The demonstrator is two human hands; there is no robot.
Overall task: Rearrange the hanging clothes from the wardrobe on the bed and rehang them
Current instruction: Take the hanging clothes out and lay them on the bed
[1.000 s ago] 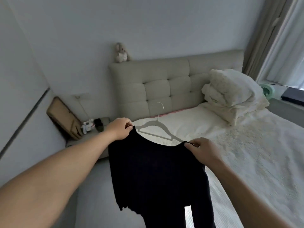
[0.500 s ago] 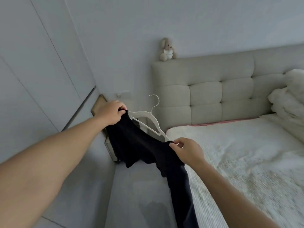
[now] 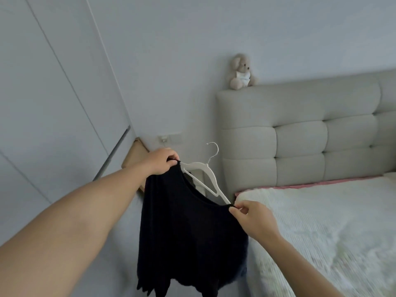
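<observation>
While the left hand [image 3: 160, 160] pinches one shoulder of the black top [image 3: 188, 228] at frame centre and the right hand [image 3: 254, 219] pinches the other just below and right, the white hanger [image 3: 203, 174] sits inside the neckline, hook up. By my judgement this garment is nearly on its hanger; carrying it to the wardrobe [image 3: 42, 93], upper left, remains. Top: dark, thin, limp, hanging beside the bed [image 3: 321, 221] with a ragged-looking hem.

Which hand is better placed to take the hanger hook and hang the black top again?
Probably the left hand. It grips the black top at the shoulder right beside the hanger hook; the right hand pinches the lower, farther shoulder.
</observation>
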